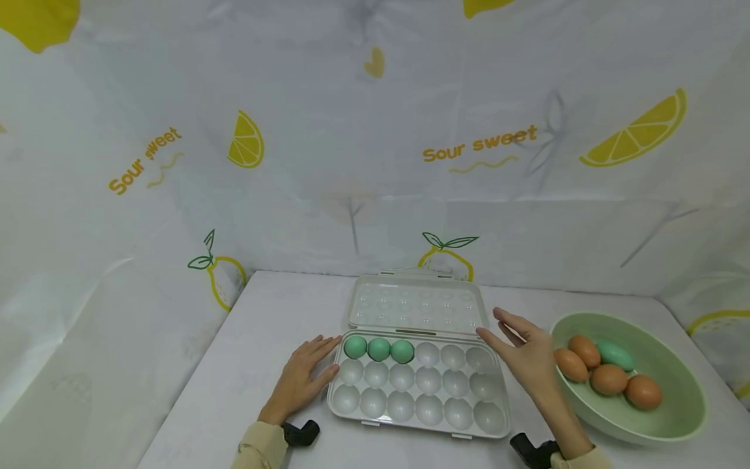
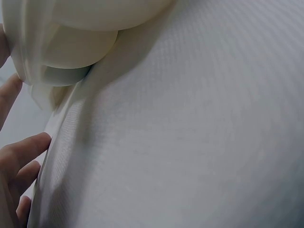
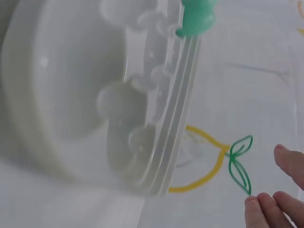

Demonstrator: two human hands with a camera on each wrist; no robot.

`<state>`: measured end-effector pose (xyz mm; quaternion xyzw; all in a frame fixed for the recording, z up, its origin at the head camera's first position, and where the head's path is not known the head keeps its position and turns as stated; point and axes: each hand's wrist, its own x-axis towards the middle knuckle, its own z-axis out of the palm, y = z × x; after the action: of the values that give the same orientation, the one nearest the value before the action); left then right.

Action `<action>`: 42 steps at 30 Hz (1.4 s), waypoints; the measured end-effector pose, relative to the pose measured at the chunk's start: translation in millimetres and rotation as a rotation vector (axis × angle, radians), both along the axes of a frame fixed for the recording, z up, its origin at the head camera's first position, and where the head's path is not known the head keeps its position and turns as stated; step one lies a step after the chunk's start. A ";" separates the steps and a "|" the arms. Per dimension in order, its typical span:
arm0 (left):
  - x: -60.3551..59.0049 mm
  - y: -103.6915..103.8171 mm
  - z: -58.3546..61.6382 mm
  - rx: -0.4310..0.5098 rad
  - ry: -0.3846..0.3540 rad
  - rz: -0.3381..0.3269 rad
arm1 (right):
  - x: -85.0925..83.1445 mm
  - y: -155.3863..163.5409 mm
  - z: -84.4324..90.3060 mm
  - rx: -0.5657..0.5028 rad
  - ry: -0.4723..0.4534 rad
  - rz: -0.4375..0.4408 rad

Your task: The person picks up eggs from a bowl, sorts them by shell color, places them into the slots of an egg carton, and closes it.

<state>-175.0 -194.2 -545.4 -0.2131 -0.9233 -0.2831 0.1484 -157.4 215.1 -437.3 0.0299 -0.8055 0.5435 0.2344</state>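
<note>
1. Lemon-printed white sheeting backs and flanks your white tabletop (image 1: 246,365).
2. Your egg tray (image 1: 418,407) lies at the centre with its clear lid (image 1: 416,305) folded back. It looks like thin, light, springy plastic, so steady it by the rim rather than the cups.
3. On your right stands a green bowl (image 1: 680,417) holding four brown eggs (image 1: 609,379) and one green egg (image 1: 615,355). Judge them brittle and smooth; cradle each around its middle, never squeeze.
4. Three green eggs (image 1: 378,349) sit in the tray's far row, left end.
5. Your left hand (image 1: 301,378) lies flat, fingers straight, touching the tray's left edge, holding nothing.
6. Your right hand (image 1: 524,355) hovers with fingers spread between tray and bowl, empty.
</note>
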 end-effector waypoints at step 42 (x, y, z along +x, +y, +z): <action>0.4 -1.1 -1.3 0.009 -0.003 -0.009 | 21.1 172.9 -22.6 0.304 -0.269 -0.278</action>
<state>-174.6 -195.3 -546.8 -0.2162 -0.9212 -0.2885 0.1465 -136.4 388.0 -459.9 -0.1190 -0.8983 0.3776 0.1905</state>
